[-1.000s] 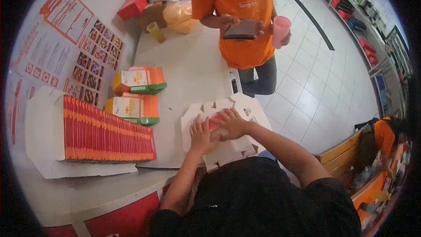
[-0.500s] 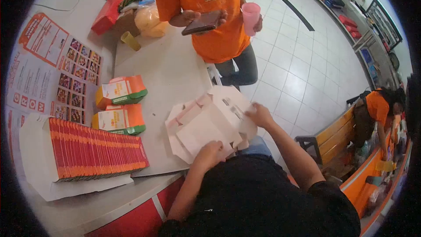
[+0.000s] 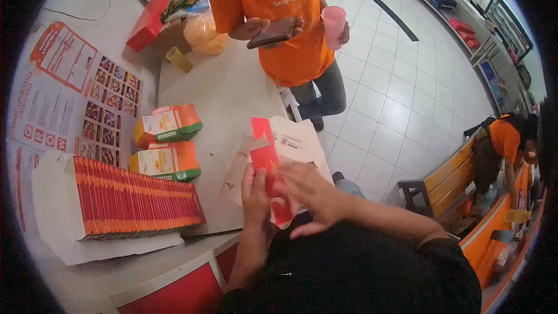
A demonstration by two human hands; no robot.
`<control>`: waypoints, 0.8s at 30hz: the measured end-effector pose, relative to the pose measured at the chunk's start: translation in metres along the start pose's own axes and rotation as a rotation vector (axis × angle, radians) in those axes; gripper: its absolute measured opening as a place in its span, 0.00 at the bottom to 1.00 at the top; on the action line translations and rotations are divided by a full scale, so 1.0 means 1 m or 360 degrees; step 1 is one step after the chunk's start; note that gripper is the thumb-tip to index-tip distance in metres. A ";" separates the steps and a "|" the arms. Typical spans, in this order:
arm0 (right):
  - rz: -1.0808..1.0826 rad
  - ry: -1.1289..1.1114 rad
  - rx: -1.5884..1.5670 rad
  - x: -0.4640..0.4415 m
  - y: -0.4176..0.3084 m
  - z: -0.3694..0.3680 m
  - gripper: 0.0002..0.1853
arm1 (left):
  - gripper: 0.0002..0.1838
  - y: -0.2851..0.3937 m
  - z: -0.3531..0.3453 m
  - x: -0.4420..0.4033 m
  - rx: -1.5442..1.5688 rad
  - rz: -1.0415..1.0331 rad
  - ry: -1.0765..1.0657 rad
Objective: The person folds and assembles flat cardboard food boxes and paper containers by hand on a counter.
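Observation:
A partly folded cardboard box (image 3: 301,138) sits in front of me at the table's near edge, pale inside, with a red printed panel standing up. My left hand (image 3: 256,196) is closed on the near left part of that red panel. My right hand (image 3: 317,193) lies across the red panel with its fingers stretched out, slightly blurred. The box's lower part is hidden behind my hands. To the left, a tight row of red and orange flat cartons (image 3: 136,197) rests in a white cardboard tray (image 3: 55,209).
Two orange and green boxes (image 3: 168,123) stand on the table (image 3: 226,93). Behind them are a yellow cup (image 3: 178,60) and a red container (image 3: 152,20). Opposite, a person in an orange shirt (image 3: 267,0) holds a phone (image 3: 273,32) and a pink cup (image 3: 333,26). Another person bends by a wooden bench (image 3: 444,177).
The box's red panel has been folded up from the flat pale sheet. My left hand has closed on it, and my right hand has moved left from the far edge onto the panel.

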State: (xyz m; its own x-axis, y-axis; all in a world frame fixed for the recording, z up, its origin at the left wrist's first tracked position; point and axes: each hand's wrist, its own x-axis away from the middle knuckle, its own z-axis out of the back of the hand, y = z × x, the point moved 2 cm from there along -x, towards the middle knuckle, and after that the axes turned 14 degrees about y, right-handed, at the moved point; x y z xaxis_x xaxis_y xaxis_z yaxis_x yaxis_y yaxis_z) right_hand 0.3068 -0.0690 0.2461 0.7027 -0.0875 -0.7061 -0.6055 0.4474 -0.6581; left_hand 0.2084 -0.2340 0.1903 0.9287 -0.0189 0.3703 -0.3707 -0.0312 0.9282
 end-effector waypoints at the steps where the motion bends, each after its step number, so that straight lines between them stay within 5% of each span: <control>1: 0.0065 -0.0092 0.0103 0.001 -0.001 -0.002 0.38 | 0.19 0.007 -0.012 0.012 0.0236 0.0010 -0.0074; 4: 0.0289 -0.0137 0.0318 0.011 0.016 -0.001 0.42 | 0.20 0.015 -0.032 0.037 0.0892 0.0056 -0.0395; 8: 0.0008 0.0160 0.0456 -0.005 0.003 0.010 0.36 | 0.20 0.002 -0.041 0.052 0.0815 0.0040 -0.0461; 19: 0.0228 -0.0108 0.0386 -0.006 0.011 0.034 0.29 | 0.21 -0.001 -0.044 0.033 0.1081 0.0579 -0.0580; 24: -0.0023 0.0198 0.0634 0.006 0.023 0.027 0.27 | 0.18 0.001 -0.065 0.058 0.0919 0.0392 -0.0552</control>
State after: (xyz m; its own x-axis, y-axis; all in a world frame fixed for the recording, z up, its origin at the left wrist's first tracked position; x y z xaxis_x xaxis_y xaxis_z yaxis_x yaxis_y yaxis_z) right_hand 0.3067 -0.0352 0.2336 0.6446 -0.1923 -0.7400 -0.3872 0.7525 -0.5328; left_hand 0.2622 -0.1706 0.2146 0.7977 -0.4069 0.4451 -0.6025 -0.5070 0.6164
